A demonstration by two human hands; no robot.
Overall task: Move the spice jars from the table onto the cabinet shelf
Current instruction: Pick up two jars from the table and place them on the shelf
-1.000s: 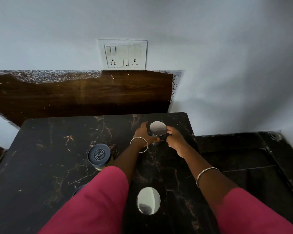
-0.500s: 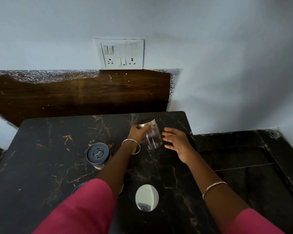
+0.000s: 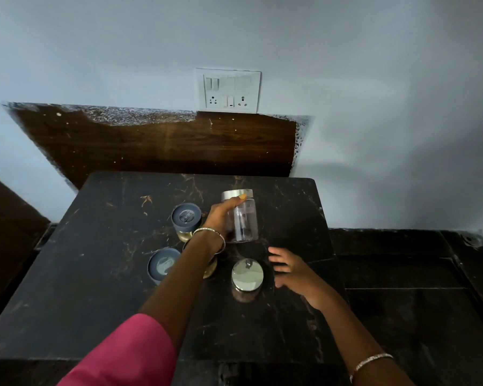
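Observation:
My left hand (image 3: 224, 216) grips a clear jar with a silver lid (image 3: 241, 218) and holds it lifted above the black marble table (image 3: 95, 288). My right hand (image 3: 293, 270) hovers open over the table, just right of a second silver-lidded jar (image 3: 247, 277) that stands upright. Two jars with dark blue lids stand to the left: one further back (image 3: 186, 220), one nearer (image 3: 162, 264). Another jar (image 3: 211, 267) is mostly hidden under my left forearm. No cabinet shelf is in view.
A switch and socket plate (image 3: 229, 90) sits on the pale wall above a dark wooden panel (image 3: 165, 143). To the right of the table lies a lower black surface (image 3: 416, 274). A dark brown edge (image 3: 0, 218) shows at far left.
The left hand has lifted the clear silver-lidded jar off the table. The right hand has let go of it and drawn back toward me. The view has shifted right.

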